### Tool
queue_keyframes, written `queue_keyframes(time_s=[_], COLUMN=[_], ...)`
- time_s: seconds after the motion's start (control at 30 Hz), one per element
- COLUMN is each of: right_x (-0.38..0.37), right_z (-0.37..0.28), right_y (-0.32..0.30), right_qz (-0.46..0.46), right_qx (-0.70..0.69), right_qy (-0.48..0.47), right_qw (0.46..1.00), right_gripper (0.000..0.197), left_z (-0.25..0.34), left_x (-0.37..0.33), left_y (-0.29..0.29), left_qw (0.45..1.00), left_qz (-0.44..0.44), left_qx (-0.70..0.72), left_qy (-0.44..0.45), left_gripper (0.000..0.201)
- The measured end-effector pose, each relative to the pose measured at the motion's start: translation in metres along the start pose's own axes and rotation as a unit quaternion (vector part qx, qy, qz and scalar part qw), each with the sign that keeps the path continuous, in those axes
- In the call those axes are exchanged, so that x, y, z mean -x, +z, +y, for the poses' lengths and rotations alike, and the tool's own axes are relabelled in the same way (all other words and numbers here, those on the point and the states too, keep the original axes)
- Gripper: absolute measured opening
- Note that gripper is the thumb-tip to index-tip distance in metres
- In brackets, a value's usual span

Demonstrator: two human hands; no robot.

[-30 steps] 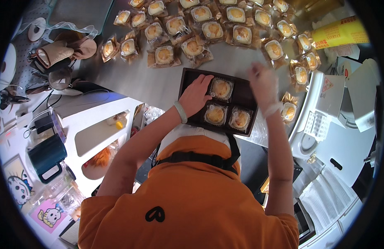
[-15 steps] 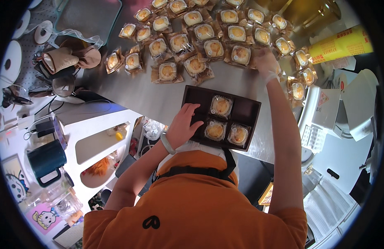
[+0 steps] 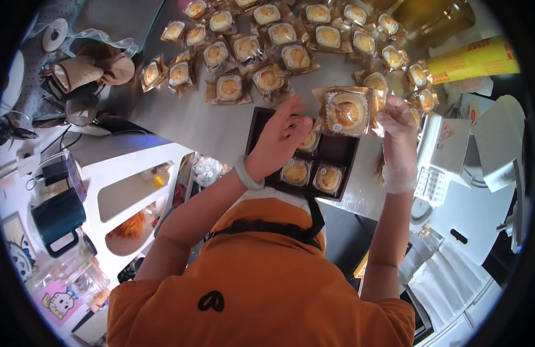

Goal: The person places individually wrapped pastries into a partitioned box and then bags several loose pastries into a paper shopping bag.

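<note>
My right hand [image 3: 398,124] pinches the edge of a wrapped pastry [image 3: 346,111], a round golden tart in a pleated paper cup inside a clear and brown packet. It is held up over the right side of a dark brown divided box [image 3: 343,189]. Three similar pastries sit in the box: one at the front middle [image 3: 295,172], one at the front right [image 3: 328,178], and one behind, partly covered by my left hand. My left hand [image 3: 283,139] hovers over the box's left part with fingers apart, holding nothing.
Many wrapped pastries [image 3: 247,47] lie across the far side of the metal table [image 3: 175,118]. A yellow printed roll [image 3: 475,61] is at the right, beside white boxes. Oven mitts [image 3: 76,75] lie at the left, with a dark teal mug [image 3: 58,221] nearer me.
My right hand has picked a wrapped pastry from the far rows and brought it back towards the box. My left hand has lifted off the box's left side and moved right.
</note>
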State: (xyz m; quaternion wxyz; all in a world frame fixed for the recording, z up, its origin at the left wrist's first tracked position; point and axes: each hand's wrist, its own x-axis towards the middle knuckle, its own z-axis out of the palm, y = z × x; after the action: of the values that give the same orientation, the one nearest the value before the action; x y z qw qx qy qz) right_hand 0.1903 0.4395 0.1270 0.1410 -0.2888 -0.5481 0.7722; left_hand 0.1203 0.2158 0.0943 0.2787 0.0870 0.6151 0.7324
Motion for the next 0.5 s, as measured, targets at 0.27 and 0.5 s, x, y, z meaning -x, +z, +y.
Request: queue_keyframes(time_s=[0.27,0.5], right_x=[0.069,0.082], right_z=[0.037,0.065], right_y=[0.032,0.057], right_qz=[0.062,0.166], right_qx=[-0.035,0.437], right_qy=[-0.027,-0.322], right_qw=[0.997,0.823], right_gripper=[0.029,0.025], left_z=[0.009,0.014], left_x=[0.018,0.028], left_y=[0.015,0.005], left_qw=[0.987,0.997], left_qz=[-0.020,0.004], left_qx=[0.130,-0.073], left_qy=[-0.088,0.035], left_gripper=[0.039,0.040])
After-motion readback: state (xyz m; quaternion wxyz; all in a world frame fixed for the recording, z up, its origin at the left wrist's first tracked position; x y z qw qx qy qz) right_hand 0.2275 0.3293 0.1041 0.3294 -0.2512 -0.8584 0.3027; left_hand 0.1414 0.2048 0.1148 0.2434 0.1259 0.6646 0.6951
